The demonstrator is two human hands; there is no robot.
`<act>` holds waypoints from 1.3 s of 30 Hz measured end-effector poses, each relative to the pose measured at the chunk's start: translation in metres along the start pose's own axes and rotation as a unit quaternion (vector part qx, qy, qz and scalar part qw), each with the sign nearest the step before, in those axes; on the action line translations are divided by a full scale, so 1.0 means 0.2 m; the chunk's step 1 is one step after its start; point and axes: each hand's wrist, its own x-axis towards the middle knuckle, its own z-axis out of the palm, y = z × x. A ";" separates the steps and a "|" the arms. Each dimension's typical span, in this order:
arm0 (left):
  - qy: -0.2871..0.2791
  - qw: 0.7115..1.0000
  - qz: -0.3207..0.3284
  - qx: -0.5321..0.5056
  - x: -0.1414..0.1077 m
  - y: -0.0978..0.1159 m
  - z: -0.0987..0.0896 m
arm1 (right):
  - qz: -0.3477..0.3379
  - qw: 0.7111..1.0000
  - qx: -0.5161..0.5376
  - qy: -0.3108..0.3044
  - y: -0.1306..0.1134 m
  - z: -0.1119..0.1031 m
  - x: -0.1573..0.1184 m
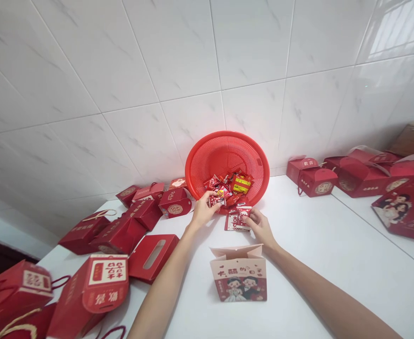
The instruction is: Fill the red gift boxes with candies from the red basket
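Note:
My left hand point(205, 210) is at the front rim of a red plastic basket point(227, 136), its fingers closed on a small wrapped candy point(217, 201). The basket leans on its side against the wall, with several red and yellow wrapped sweets point(241, 183) inside. My right hand point(261, 227) pinches a small red-and-white packet point(244, 213) just in front of the basket. Below that packet, a flat red-and-white printed piece point(232, 222) lies on the table. Nearer to me stands a pink and red paper gift bag point(240, 278) with a cartoon couple on it, its top open.
Several red gift boxes point(120, 230) crowd the table's left side, some with cord handles. More red boxes point(362, 176) stand along the wall at right, near a brown carton point(413, 139). A white tiled wall point(193, 56) rises behind the white table point(306, 226).

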 end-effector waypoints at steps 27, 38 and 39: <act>-0.019 0.960 -0.022 0.278 0.09 0.02 0.05 | -0.013 1.000 -0.018 -0.008 0.01 -0.01 0.01; -0.029 0.968 -0.045 0.247 0.19 0.03 0.09 | -0.010 1.000 -0.016 -0.011 0.00 -0.01 0.01; -0.014 0.970 -0.042 0.240 0.20 0.03 0.08 | -0.010 1.000 -0.015 -0.011 0.00 -0.01 0.01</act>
